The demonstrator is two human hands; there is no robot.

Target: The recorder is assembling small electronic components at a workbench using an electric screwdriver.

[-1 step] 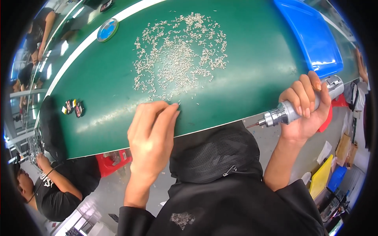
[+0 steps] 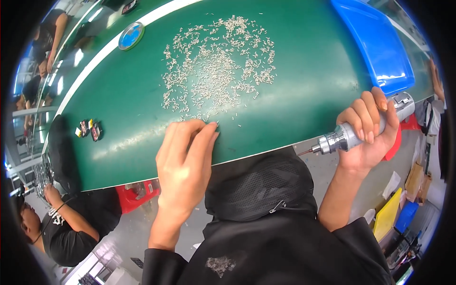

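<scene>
While my right hand is wrapped firmly around a silver-grey powered screwdriver, my left hand is bent above the near side of the green table, with its thumb and forefinger narrow, close to each other. Whether these two fingertips pinch some small piece, I cannot tell. The thin bit of the screwdriver points toward my left, near the table edge. Just beyond my left fingertips, many small pale pins lie scattered on the table, dense in the middle and looser around. To the left of them are a few small dark packets, and farther away is a round dish with blue content. Beyond my right hand there is a blue tray. At the far left, a person in black clothes is beside the table.
</scene>
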